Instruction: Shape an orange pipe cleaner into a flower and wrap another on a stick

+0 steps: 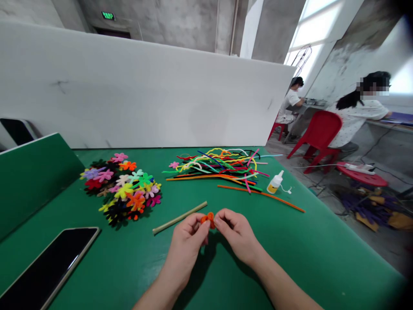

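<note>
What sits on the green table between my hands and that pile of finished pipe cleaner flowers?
Only the thin tan stick, lying diagonally just left of the left hand. Both hands pinch the small orange pipe cleaner piece; the right hand is beside it. The colourful flower pile lies beyond.

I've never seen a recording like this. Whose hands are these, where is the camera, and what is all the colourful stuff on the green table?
There is no machine here: a person wears a camera on the head, looking down at their own two bare hands. The left hand and right hand pinch a small orange pipe-cleaner piece between their fingers. On the green table lie a pile of loose pipe cleaners, a heap of finished fuzzy flowers, a thin stick, a single orange pipe cleaner, a small glue bottle and a phone. Other people sit at desks in the background, right.
</note>
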{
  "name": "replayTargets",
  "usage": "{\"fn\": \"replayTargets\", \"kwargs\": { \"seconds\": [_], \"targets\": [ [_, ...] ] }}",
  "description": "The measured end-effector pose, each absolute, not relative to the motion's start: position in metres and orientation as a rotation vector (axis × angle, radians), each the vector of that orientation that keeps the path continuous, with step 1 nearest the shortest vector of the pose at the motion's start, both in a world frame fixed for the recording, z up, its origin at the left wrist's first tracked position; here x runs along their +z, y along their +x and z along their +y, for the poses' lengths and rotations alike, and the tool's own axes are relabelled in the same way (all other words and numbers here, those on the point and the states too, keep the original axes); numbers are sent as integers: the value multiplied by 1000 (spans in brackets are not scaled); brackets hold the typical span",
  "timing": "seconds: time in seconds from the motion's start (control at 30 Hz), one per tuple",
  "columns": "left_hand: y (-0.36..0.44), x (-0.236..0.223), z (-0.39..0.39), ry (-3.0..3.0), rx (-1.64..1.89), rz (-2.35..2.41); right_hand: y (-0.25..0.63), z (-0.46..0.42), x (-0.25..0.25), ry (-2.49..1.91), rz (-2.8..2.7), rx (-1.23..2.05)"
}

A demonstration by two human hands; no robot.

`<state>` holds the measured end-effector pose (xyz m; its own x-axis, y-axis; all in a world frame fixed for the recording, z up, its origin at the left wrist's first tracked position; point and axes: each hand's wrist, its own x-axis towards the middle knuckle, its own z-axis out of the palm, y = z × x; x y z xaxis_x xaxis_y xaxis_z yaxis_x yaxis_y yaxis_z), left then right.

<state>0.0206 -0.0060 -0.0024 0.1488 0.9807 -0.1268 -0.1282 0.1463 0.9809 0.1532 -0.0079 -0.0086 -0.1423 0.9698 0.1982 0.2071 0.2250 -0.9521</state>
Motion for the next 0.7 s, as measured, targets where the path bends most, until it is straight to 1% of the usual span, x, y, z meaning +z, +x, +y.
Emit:
{"fn": "replayTargets", "kwargs": {
  "seconds": [0.23,0.43,0.7],
  "targets": [
    [20,-4,-5,1068,1047,1088,153,-8,-11,-1142,-1496,1037],
    [23,-1,-7,1165,1013,1144,152,-6,-12,-1020,-1349,1204],
    [24,7,-11,1239,1052,1055,154,-4,-12,-903,-1122,1407]
  ]
}}
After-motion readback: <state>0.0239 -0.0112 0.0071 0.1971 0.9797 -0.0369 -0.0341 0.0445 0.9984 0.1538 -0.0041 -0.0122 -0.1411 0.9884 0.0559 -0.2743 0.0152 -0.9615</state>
